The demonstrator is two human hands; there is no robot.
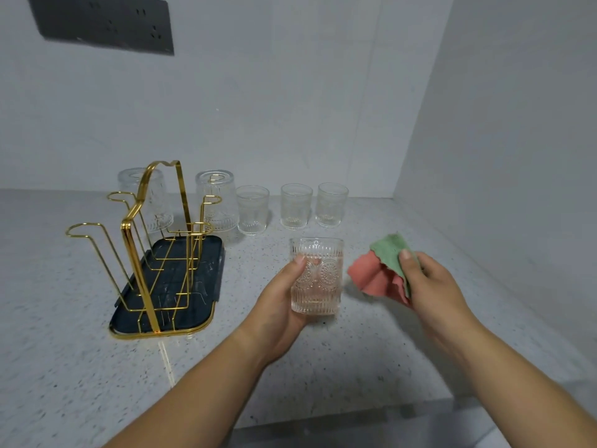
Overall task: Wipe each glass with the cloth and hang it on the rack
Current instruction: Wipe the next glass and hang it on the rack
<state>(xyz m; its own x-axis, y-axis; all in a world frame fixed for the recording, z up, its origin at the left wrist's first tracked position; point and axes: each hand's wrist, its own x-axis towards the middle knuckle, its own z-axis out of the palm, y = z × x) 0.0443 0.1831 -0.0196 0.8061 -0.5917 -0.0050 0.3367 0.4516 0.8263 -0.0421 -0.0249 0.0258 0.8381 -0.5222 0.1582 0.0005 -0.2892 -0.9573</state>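
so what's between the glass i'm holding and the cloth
Nothing: in the head view a narrow gap separates the glass in the left hand from the cloth in the right hand, and only bare speckled countertop shows through it.

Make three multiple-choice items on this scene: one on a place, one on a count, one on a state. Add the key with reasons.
1. Where is the rack from the held glass?
A. to the left
B. to the right
C. directly in front, nearer the camera

2. How many upright glasses stand unheld on the counter?
A. two
B. three
C. five

3. Does the cloth touch the held glass?
A. yes, wrapped round it
B. yes, stuffed inside
C. no, apart

Key:
1 A: the rack stands left of the left hand, which grips the glass.
2 B: three stand in a row beside two inverted glasses.
3 C: the right hand holds the cloth clear of the glass.
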